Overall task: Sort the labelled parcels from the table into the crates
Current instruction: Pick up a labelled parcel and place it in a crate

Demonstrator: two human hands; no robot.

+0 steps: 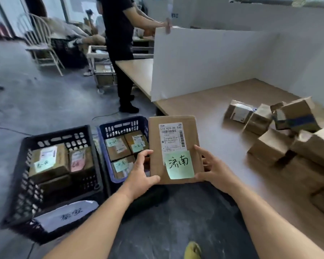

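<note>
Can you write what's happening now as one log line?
hands: left hand and right hand hold flat parcel | note: 济南 | position: beside blue crate | table: boxes remain

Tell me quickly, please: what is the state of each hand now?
Left hand: grips the left edge of the flat brown cardboard parcel with the green sticky note.
Right hand: grips the right edge of the same parcel.
</note>
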